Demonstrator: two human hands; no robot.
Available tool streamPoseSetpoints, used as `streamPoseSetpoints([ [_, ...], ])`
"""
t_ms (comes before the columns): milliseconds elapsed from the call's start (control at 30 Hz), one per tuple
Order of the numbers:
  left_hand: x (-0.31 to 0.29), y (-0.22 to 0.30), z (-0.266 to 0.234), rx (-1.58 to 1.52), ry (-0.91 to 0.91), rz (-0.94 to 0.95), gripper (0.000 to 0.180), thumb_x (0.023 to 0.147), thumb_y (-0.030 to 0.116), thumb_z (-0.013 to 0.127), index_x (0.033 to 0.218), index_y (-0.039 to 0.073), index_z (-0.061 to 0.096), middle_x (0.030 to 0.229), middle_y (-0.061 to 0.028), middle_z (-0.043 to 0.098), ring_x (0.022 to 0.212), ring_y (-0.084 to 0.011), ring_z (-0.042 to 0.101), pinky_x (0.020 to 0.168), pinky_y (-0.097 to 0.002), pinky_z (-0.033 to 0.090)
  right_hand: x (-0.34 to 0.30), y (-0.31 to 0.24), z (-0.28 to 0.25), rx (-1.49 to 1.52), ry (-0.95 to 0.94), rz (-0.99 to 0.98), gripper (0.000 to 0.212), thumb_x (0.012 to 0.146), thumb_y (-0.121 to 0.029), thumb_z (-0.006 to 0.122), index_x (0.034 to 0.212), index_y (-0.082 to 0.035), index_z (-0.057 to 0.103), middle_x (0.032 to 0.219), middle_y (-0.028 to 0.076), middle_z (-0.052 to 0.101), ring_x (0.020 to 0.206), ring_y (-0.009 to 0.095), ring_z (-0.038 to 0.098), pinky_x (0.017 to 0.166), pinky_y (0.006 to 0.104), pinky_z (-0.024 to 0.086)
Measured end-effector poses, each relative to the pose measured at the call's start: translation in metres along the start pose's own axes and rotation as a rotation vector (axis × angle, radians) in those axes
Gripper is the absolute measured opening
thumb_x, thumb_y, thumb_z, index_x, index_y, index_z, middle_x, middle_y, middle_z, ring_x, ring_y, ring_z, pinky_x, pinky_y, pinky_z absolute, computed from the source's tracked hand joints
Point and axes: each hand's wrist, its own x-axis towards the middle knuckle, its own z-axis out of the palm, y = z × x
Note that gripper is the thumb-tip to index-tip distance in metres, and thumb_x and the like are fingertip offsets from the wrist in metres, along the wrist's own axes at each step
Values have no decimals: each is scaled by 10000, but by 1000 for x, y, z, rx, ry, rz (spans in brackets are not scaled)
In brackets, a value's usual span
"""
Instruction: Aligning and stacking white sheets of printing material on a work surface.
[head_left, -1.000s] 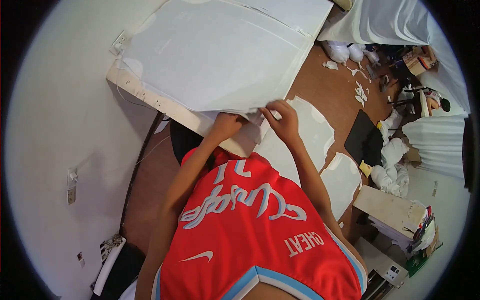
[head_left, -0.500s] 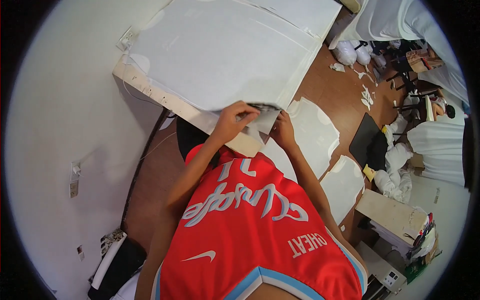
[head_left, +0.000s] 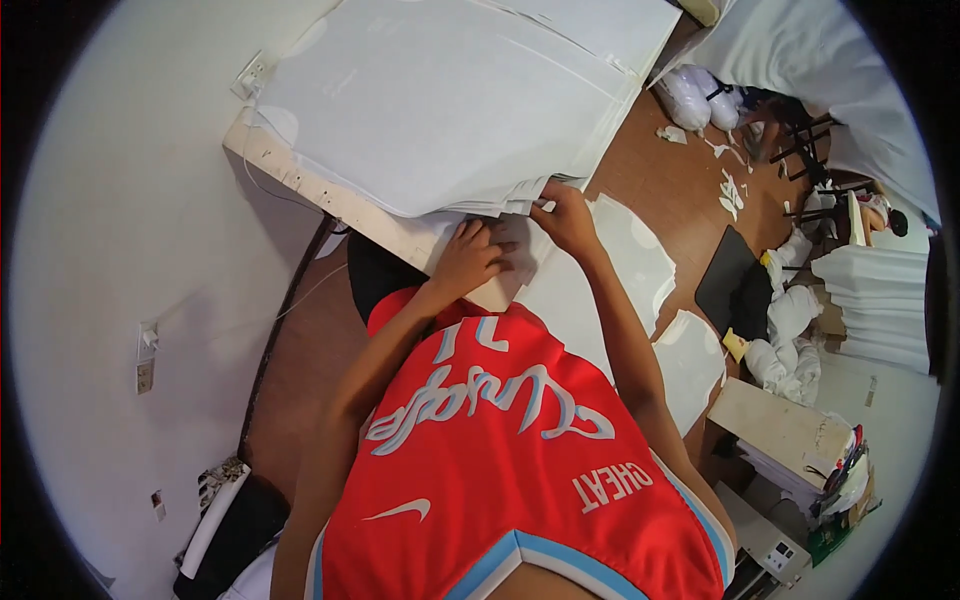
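A stack of thin white cut sheets (head_left: 430, 110), fabric or paper I cannot tell, covers the table (head_left: 285, 165) in front of me. At its near right corner several layers are raised and fanned apart. My right hand (head_left: 568, 220) is closed on that raised corner, thumb and fingers pinching the layers. Just below and to the left, my left hand (head_left: 470, 262) lies with its fingers apart at the table's near edge, under the lifted layers. It holds nothing that I can see.
Large white cut pieces (head_left: 630, 260) lie to the right, below table height. White bags (head_left: 690, 100), scraps (head_left: 732, 195) and a dark mat (head_left: 727, 270) are on the brown floor. A cord hangs from the wall socket (head_left: 250, 75). Another person (head_left: 880, 215) is at the far right.
My right hand has moved up and now pinches the fanned corner. My left hand has let go of the lifted edge and come down, fingers spreading.
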Motion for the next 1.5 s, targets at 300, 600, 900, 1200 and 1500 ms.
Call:
streamPoseSetpoints([
  [300, 20, -28, 11, -186, 128, -210, 376, 784, 278, 701, 1098, 77, 647, 1109, -158, 640, 990, -352, 606, 848, -427, 489, -31, -21, -8, -268, 83, -4, 162, 762, -49, 681, 919, -11, 675, 980, 125, 650, 849, 280, 614, 741, 335, 481],
  [600, 28, -31, -8, -348, -149, -197, 526, 773, 306, 686, 1247, 114, 563, 1279, -161, 558, 1148, -353, 536, 948, -419, 450, -81, -22, 8, 83, 402, 210, 102, 847, -65, 671, 879, 32, 663, 857, 107, 671, 816, 182, 631, 764, 270, 473],
  [900, 41, -41, -7, -341, 6, -135, 452, 792, 191, 661, 1215, 56, 575, 1249, -181, 572, 1139, -361, 543, 928, -413, 464, -98, -6, 18, -166, 300, 132, 94, 828, -92, 691, 866, -6, 685, 809, 108, 658, 776, 252, 635, 724, 311, 492],
  [1200, 56, -2, -69, -651, -189, -569, 248, 807, 146, 688, 1017, 16, 675, 1019, -132, 671, 886, -216, 627, 774, -324, 472, -74, 29, 33, -398, 16, -166, 330, 652, -175, 766, 971, -113, 706, 1097, 97, 596, 1090, 323, 509, 907, 410, 445],
  [1500, -4, 18, -43, -979, -351, -360, 288, 819, 301, 704, 982, 64, 717, 1065, -112, 657, 908, -196, 619, 836, -330, 472, -27, 27, 9, -247, -67, 88, 362, 662, -20, 661, 1022, -55, 674, 1006, 164, 649, 853, 346, 612, 725, 383, 496],
])
